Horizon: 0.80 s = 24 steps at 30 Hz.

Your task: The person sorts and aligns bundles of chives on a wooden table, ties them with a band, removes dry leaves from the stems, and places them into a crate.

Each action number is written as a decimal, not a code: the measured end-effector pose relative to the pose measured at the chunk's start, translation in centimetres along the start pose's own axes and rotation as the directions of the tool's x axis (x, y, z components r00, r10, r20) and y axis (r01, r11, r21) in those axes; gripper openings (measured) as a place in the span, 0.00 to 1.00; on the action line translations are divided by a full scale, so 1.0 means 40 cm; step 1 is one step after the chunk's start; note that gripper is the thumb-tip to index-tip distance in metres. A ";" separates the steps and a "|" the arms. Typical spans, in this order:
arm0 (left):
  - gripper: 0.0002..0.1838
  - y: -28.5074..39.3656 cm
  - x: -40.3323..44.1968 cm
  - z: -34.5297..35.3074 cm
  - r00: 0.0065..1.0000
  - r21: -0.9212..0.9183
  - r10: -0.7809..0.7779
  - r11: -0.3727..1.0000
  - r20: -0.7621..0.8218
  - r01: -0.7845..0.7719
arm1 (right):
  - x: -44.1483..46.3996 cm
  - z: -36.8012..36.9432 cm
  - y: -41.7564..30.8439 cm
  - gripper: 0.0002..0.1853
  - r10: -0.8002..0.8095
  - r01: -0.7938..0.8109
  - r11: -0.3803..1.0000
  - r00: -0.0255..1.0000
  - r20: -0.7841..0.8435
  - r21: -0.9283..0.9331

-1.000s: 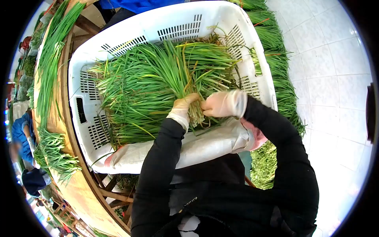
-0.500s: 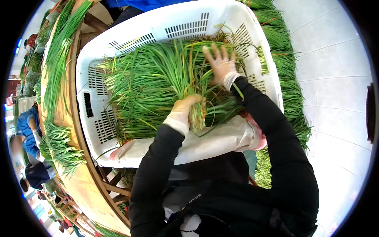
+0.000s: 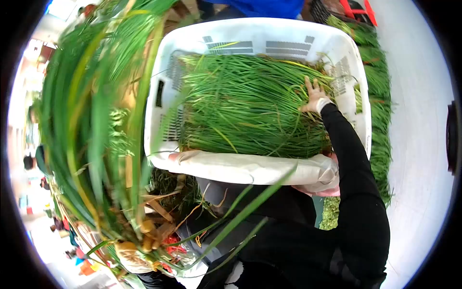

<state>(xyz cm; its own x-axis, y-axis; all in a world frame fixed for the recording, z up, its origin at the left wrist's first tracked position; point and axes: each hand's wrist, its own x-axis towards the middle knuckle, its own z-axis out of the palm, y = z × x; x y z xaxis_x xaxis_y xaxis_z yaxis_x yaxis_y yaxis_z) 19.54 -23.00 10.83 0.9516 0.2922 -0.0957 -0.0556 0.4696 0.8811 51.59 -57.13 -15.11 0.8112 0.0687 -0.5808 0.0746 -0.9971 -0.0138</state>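
Observation:
Low on the left, my gloved left hand [image 3: 131,256] is closed round the base of a bunch of garlic chives [image 3: 82,130]. Its long green blades stand up close to the camera and are blurred. My gloved right hand [image 3: 316,98] has its fingers spread. It touches the right end of the loose chives [image 3: 250,103] lying in a white plastic basket [image 3: 231,30]. A white sheet [image 3: 240,167] with pink edges covers the basket's near rim.
Many chive bundles [image 3: 378,96] line the pale floor [image 3: 418,144] right of the basket. Behind it is blue clothing [image 3: 269,8]. A red plastic object [image 3: 363,12] lies at the back right. Red strings [image 3: 174,246] are near my left hand.
My left hand has lifted the bunch out of the basket and carried it left, toward my body. My right hand stays over the chives, fingers spread. The view has shifted left.

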 end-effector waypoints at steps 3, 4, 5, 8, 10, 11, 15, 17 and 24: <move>0.34 0.048 -0.094 -0.046 0.969 -0.165 0.233 0.956 -0.082 -0.243 | 0.021 0.031 0.008 0.65 -0.019 0.019 1.000 0.998 -0.056 -0.003; 0.35 0.048 -0.118 -0.064 0.959 -0.221 0.259 0.935 -0.116 -0.279 | 0.020 0.034 0.005 0.65 -0.001 0.001 1.000 0.999 -0.049 -0.008; 0.35 0.041 -0.134 -0.091 0.959 -0.306 0.237 0.912 -0.155 -0.275 | 0.017 0.029 0.002 0.65 0.016 -0.016 1.000 0.999 -0.046 -0.013; 0.25 -0.046 -0.184 -0.230 0.965 -0.538 0.031 0.825 -0.261 -0.172 | -0.010 -0.039 -0.024 0.68 -0.003 0.024 0.982 0.994 0.109 -0.190; 0.23 -0.137 -0.222 -0.336 0.893 -0.455 -0.052 0.873 -0.447 -0.177 | -0.046 -0.108 -0.079 0.57 0.007 0.056 0.915 0.988 0.155 -0.400; 0.26 -0.163 -0.199 -0.334 0.738 -0.258 -0.004 0.938 -0.674 -0.230 | -0.051 -0.146 -0.122 0.52 0.015 0.096 0.858 0.977 0.211 -0.505; 0.26 -0.252 -0.205 -0.453 0.917 -0.562 0.036 0.780 -0.397 -0.274 | -0.226 -0.211 -0.359 0.33 -0.666 0.643 0.745 0.703 -0.248 -0.177; 0.29 -0.251 -0.204 -0.446 0.923 -0.646 0.064 0.696 -0.379 -0.314 | -0.403 -0.202 -0.529 0.24 -0.866 0.882 0.416 0.459 -0.199 0.223; 0.36 -0.291 -0.235 -0.476 0.963 -0.761 0.171 0.590 -0.209 -0.270 | -0.597 0.004 -0.937 0.28 -0.959 0.851 0.274 0.208 0.191 0.447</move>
<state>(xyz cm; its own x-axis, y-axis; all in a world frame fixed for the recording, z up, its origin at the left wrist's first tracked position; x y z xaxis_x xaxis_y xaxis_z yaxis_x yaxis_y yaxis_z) 5.46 -15.35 -7.35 0.8437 0.5354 -0.0384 -0.5194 0.8323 0.1936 29.33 -21.42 -0.84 -0.0137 0.9646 -0.2633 0.4517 -0.2289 -0.8623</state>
